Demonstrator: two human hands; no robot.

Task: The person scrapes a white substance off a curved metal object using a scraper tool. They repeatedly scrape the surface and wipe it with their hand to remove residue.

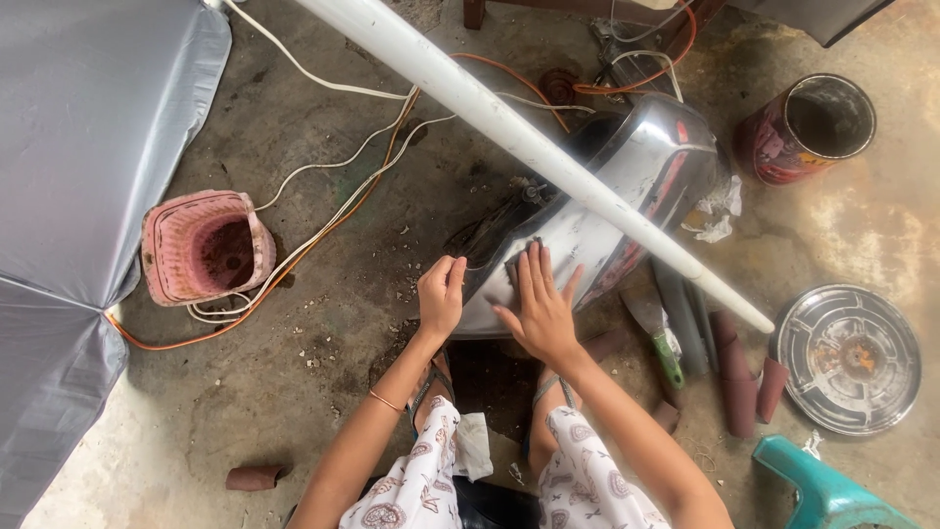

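A grey metal fuel tank (636, 171) lies on the concrete floor in front of me, with red showing along its right side. My left hand (441, 294) grips the tank's near left edge, fingers curled over the rim. Flat on the tank's near surface, my right hand (540, 309) presses a small dark piece of sandpaper (516, 260) under its fingertips. My feet in sandals sit just below the tank.
A long white pole (509, 127) crosses diagonally above the tank. A pink basket (201, 245) and white and orange cables (323, 211) lie left. Grey fabric (78, 147) covers the far left. A tin can (808, 127), round metal lid (847, 358), sandpaper rolls (734, 377), a scraper (658, 333) and teal stool (822, 490) stand right.
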